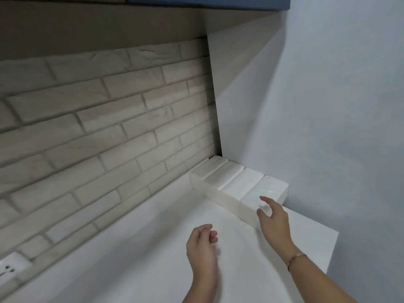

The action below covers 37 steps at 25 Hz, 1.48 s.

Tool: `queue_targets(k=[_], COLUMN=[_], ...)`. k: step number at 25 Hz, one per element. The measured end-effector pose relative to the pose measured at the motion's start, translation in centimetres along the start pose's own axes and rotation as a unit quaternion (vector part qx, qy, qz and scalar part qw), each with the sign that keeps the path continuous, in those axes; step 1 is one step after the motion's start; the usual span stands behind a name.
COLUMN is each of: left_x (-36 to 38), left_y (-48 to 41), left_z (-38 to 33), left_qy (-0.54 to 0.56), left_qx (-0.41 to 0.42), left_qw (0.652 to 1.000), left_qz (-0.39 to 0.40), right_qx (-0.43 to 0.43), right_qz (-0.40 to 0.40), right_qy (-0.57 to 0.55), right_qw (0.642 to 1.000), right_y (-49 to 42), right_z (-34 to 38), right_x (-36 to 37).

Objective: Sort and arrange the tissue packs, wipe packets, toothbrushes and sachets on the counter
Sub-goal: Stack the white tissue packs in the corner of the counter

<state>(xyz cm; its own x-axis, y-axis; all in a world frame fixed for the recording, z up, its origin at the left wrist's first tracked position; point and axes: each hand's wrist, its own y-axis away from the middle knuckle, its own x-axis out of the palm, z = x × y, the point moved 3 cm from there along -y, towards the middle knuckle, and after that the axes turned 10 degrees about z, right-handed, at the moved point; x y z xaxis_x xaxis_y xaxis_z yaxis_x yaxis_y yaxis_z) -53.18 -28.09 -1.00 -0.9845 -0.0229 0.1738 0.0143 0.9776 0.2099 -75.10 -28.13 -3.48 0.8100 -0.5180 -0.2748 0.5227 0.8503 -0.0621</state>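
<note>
Several white tissue packs (238, 182) stand side by side in a row along the right wall, from the back corner toward me, on the white counter (153, 248). My right hand (273, 219) hovers just in front of the nearest pack (265, 191), fingers loosely spread, holding nothing. My left hand (202, 246) hangs above the counter a little to the left, its fingers loosely curled and empty. No wipe packets, toothbrushes or sachets are in view.
A pale brick backsplash (98, 127) runs along the counter's far side, with a white wall socket (11, 267) at its lower left. A plain wall (328, 127) closes the right side. The counter's right edge (332, 248) ends near my right forearm.
</note>
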Motion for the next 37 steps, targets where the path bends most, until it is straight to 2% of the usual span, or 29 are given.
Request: queue_targets(k=[3,6,9,16,20,26,30,34,37], left_x=[-4.2,-10.1,-16.3,-32.1,-40.3,-49.4,-56.2,-65.3,-74.3], left_y=[2.8,5.4,7.7,16.2,21.3,27.4,30.4,31.7,28.7], left_z=[-1.3,-1.9,-2.1,0.0,-0.6,-3.6,-6.3,-10.0,-11.9], left_qy=[0.014,-0.018,-0.068,-0.104,-0.102,-0.119,-0.123,-0.169,-0.304], left_qx=[0.045,0.07,0.056,0.016,0.052,0.126,0.145,0.171,0.115], left_qw=[0.999,0.997,0.996,0.988,0.973,0.947,0.92,0.865,0.822], left_qz=[-0.025,-0.023,-0.003,-0.113,-0.202,-0.269,-0.343,-0.44,-0.467], right_qx=[-0.001,0.004,-0.001,-0.007,-0.014,-0.039,-0.065,-0.085,-0.153], right_qz=[0.024,0.118,0.205,0.365,0.435,0.503,0.534,0.575,0.612], right_qy=[-0.065,-0.085,-0.08,-0.045,-0.01,0.015,0.023,0.039,0.136], right_qw=[0.998,0.989,0.976,0.93,0.9,0.864,0.843,0.813,0.764], right_y=[6.6,13.1,17.6,30.4,38.1,47.0,51.4,54.7,58.0], right_z=[2.8,5.1,6.9,10.8,11.4,13.4,15.9,18.7,20.2], right_x=[4.5,9.7,14.2,25.1,30.2,36.2,40.6,44.9,47.8])
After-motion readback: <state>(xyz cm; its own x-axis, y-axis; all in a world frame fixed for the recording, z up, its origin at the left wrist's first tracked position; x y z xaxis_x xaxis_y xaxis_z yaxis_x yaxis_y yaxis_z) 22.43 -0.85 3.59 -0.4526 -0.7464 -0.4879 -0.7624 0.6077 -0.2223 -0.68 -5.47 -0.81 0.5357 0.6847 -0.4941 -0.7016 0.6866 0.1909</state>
